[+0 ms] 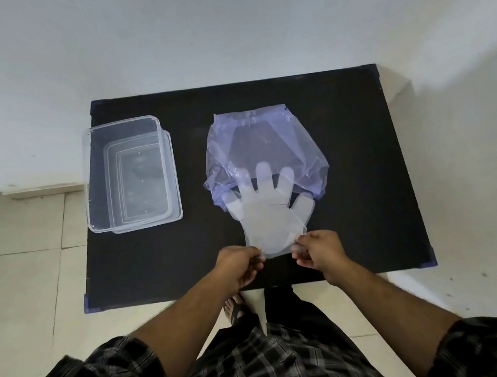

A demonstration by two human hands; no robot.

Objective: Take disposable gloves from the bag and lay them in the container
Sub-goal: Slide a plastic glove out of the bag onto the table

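Note:
A translucent disposable glove (268,214) lies flat on the black table (370,203), fingers pointing away from me and partly overlapping the mouth of a pale purple plastic bag (261,141). My left hand (240,266) pinches the glove's cuff at its left corner. My right hand (318,250) pinches the right corner of the same cuff. A clear plastic container (93,184) stands at the table's left side, and I see nothing inside it.
The small table stands against a white wall, with tiled floor on both sides. The container sits over what looks like its lid (174,179). My feet show below the table's near edge.

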